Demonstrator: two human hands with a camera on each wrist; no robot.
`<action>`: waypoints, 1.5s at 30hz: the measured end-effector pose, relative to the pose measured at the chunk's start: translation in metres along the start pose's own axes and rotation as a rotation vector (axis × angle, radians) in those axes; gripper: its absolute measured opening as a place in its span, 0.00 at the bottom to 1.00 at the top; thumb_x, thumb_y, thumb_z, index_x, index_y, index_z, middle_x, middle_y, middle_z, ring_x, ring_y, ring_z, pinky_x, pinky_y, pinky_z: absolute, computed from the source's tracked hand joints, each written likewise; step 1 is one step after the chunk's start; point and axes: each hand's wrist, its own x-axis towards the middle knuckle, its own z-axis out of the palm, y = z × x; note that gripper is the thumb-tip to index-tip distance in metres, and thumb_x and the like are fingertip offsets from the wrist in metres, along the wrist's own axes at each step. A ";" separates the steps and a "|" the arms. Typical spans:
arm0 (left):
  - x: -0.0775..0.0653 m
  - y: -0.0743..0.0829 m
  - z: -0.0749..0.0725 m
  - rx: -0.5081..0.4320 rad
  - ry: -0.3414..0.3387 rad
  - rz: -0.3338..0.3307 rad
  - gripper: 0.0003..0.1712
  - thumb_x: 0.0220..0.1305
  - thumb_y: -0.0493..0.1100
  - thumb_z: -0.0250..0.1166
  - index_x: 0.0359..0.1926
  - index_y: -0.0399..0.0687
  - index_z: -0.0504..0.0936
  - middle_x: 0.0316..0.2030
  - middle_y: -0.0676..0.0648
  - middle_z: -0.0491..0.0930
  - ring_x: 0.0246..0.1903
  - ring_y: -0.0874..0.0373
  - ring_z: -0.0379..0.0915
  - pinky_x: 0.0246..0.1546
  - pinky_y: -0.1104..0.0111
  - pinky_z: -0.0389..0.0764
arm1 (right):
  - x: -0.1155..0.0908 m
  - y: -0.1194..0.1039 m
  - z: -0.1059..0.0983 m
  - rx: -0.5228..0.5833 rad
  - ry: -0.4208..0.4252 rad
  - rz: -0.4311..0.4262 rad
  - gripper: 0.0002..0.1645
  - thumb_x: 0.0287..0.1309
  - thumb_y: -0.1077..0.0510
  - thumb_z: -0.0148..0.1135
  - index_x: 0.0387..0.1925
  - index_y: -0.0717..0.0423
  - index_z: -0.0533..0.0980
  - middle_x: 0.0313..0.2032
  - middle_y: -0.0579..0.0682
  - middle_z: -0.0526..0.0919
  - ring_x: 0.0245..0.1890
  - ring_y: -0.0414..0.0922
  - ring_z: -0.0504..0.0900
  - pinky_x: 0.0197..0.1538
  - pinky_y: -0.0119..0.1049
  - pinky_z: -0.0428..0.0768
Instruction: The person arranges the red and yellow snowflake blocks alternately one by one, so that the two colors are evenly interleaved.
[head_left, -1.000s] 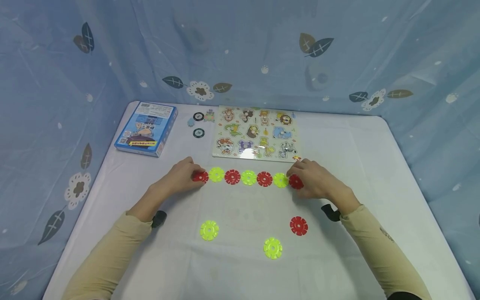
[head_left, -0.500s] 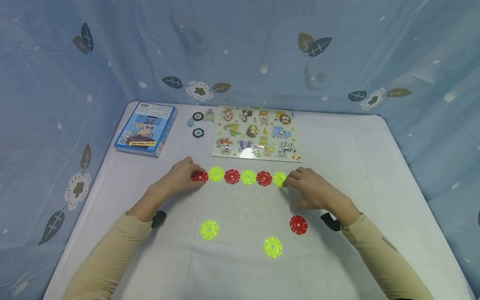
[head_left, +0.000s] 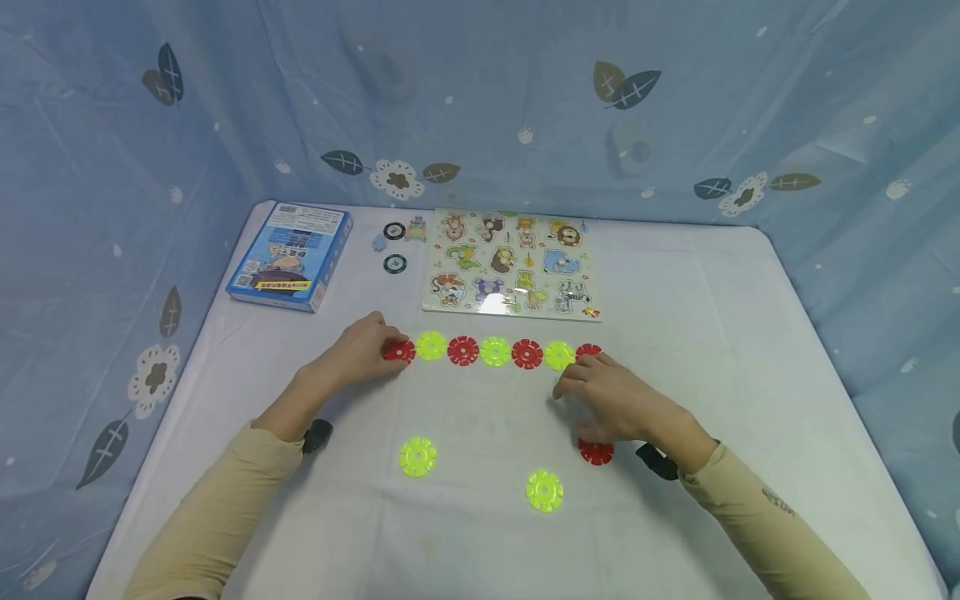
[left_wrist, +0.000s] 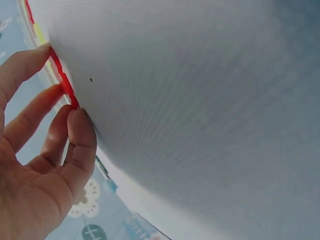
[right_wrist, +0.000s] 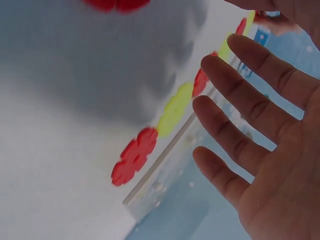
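Note:
Red and yellow-green notched plastic discs lie in a row across the white table. My left hand (head_left: 363,350) grips the leftmost red disc (head_left: 400,352) flat on the cloth, thumb (left_wrist: 37,57) at one edge and fingertips at the other. My right hand (head_left: 611,400) hovers with spread, empty fingers between the row and a loose red disc (head_left: 597,454), partly covering it. The row's rightmost red disc (right_wrist: 134,156) lies beside a yellow-green disc (right_wrist: 175,110) in the right wrist view. Two loose yellow-green discs, a left one (head_left: 417,457) and a right one (head_left: 543,492), lie nearer me.
An animal puzzle board (head_left: 513,265) lies behind the row. Left of it are two black ring-like chips, the nearer chip (head_left: 395,264) included, and small figures. A blue box (head_left: 291,257) lies at the back left. Patterned blue cloth (head_left: 510,100) hangs behind the table.
My right hand has let go of the rightmost red disc in the row and moved toward me, over the loose red disc. My left hand has stayed in place.

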 end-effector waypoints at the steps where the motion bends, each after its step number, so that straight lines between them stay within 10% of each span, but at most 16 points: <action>1: 0.000 0.000 0.000 0.001 -0.001 -0.001 0.26 0.52 0.47 0.73 0.51 0.40 0.84 0.34 0.44 0.73 0.34 0.56 0.67 0.32 0.70 0.68 | 0.000 -0.002 0.001 0.000 -0.004 -0.006 0.29 0.36 0.48 0.77 0.46 0.44 0.80 0.47 0.45 0.81 0.54 0.47 0.75 0.60 0.50 0.73; 31: 0.001 -0.001 0.001 0.003 0.000 -0.008 0.26 0.52 0.47 0.73 0.52 0.40 0.83 0.34 0.44 0.73 0.34 0.56 0.66 0.32 0.70 0.68 | -0.027 -0.044 0.032 -0.006 -0.008 -0.204 0.30 0.38 0.44 0.75 0.48 0.41 0.77 0.47 0.40 0.78 0.49 0.41 0.74 0.56 0.43 0.74; 45: 0.000 -0.001 0.001 -0.004 0.003 -0.003 0.26 0.52 0.47 0.73 0.51 0.40 0.83 0.33 0.44 0.73 0.33 0.56 0.66 0.32 0.70 0.68 | -0.017 -0.074 0.036 -0.020 -0.176 -0.255 0.33 0.42 0.40 0.74 0.52 0.40 0.75 0.50 0.41 0.76 0.47 0.39 0.76 0.52 0.37 0.78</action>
